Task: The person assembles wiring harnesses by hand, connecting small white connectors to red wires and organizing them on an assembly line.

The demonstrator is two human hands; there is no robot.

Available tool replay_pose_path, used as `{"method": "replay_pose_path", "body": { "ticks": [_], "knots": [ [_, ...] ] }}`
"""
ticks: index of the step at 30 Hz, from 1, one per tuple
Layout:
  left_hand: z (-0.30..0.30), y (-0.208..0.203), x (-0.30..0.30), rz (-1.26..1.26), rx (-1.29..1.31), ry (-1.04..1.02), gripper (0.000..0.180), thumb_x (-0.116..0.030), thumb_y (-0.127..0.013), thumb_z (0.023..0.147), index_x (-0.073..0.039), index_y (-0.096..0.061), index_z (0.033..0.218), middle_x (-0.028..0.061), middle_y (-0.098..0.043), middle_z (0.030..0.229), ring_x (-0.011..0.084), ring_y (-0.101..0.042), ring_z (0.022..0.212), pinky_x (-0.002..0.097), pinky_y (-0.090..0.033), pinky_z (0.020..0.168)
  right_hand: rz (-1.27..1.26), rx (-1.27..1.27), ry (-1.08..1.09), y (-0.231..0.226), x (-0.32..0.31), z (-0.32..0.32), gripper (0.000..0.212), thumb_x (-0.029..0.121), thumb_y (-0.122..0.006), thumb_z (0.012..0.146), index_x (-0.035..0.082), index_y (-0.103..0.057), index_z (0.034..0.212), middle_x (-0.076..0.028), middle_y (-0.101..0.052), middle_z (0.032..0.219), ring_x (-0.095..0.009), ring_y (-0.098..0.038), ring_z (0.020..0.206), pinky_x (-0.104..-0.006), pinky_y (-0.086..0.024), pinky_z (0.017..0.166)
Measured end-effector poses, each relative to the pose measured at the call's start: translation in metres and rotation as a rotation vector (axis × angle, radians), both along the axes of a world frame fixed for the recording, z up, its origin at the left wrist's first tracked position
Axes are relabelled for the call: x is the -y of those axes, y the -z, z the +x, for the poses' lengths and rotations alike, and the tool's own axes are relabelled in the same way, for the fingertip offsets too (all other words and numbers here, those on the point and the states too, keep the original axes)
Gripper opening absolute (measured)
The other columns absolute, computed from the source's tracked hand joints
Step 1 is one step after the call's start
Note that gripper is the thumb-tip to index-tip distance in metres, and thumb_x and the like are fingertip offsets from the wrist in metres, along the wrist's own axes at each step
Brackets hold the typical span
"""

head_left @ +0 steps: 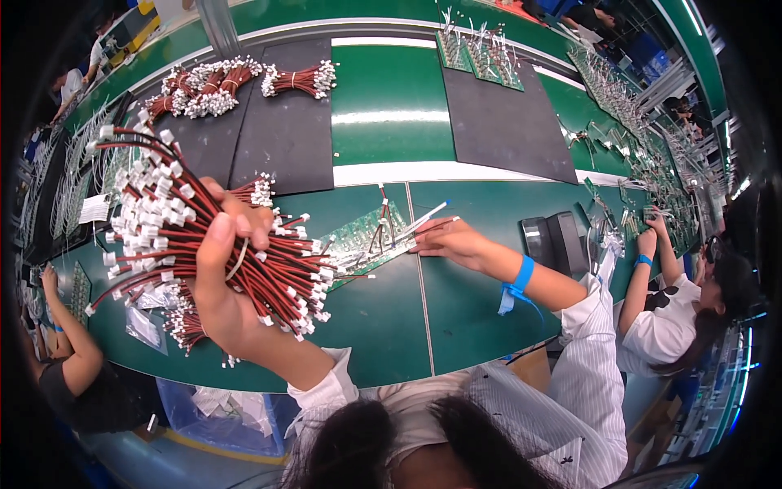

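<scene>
My left hand (232,269) is closed around a thick bundle of red-and-black wires (175,208) with white plug connectors at both ends. A pale band (238,258) goes round the bundle, which is held up above the table. Beneath and beside it lies a green circuit board panel (358,236), partly hidden by the wires. A few red-and-black wires and several white wires (428,215) rise from the panel. My right hand (450,244) pinches the panel's right end, beside the white wires; its fingertips are partly hidden. A blue wrist strap (516,285) is on my right arm.
More wire bundles (213,85) lie on black mats (281,138) at the back left. Circuit boards with wires (482,57) stand at the back right. A black device (559,242) sits right of my hand. People work at both sides; a blue bin (183,407) is below.
</scene>
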State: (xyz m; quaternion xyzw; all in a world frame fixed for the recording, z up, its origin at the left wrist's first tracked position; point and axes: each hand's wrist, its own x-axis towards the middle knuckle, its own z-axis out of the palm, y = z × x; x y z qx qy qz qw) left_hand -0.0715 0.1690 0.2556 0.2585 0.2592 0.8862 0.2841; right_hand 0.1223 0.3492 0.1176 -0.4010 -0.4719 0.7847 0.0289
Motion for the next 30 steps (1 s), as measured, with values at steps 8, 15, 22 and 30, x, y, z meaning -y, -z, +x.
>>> {"method": "replay_pose_path", "body": {
  "ticks": [8, 15, 22, 30],
  "knots": [
    [-0.009, 0.002, 0.010, 0.023, 0.003, -0.053, 0.029, -0.005, -0.049, 0.078, 0.000, -0.042, 0.105, 0.0056, -0.047, 0.073, 0.0131, -0.042, 0.064, 0.0279, -0.033, 0.068, 0.059, 0.029, -0.011, 0.005, 0.004, -0.016, 0.019, 0.006, -0.052, 0.082, -0.003, -0.054, 0.098, -0.012, -0.058, 0.094, -0.021, -0.059, 0.088, -0.0300, -0.049, 0.074],
    [-0.012, 0.000, 0.012, 0.046, -0.011, -0.048, 0.021, -0.005, -0.046, 0.084, 0.000, -0.038, 0.102, 0.0037, -0.040, 0.072, 0.0114, -0.038, 0.064, 0.0273, -0.034, 0.070, -0.170, -0.174, -0.010, 0.003, 0.014, -0.027, 0.023, 0.008, -0.049, 0.085, -0.009, -0.050, 0.101, -0.019, -0.056, 0.097, -0.028, -0.060, 0.088, -0.0348, -0.052, 0.079],
    [-0.017, 0.004, 0.014, 0.075, -0.004, -0.022, 0.019, -0.005, -0.045, 0.085, 0.000, -0.037, 0.102, 0.0040, -0.039, 0.074, 0.0121, -0.038, 0.066, 0.0282, -0.035, 0.071, -0.145, -0.125, 0.020, 0.016, 0.011, -0.031, 0.023, 0.006, -0.049, 0.085, -0.009, -0.048, 0.102, -0.018, -0.057, 0.094, -0.027, -0.061, 0.084, -0.0332, -0.053, 0.075],
    [-0.019, 0.006, 0.018, 0.105, 0.030, -0.030, 0.018, -0.006, -0.044, 0.086, 0.000, -0.037, 0.101, 0.0040, -0.038, 0.073, 0.0121, -0.038, 0.065, 0.0279, -0.035, 0.070, 0.094, -0.147, 0.133, -0.003, -0.023, 0.001, 0.018, 0.006, -0.047, 0.085, -0.008, -0.051, 0.096, -0.016, -0.057, 0.092, -0.023, -0.059, 0.081, -0.0362, -0.053, 0.076]
  ]
}}
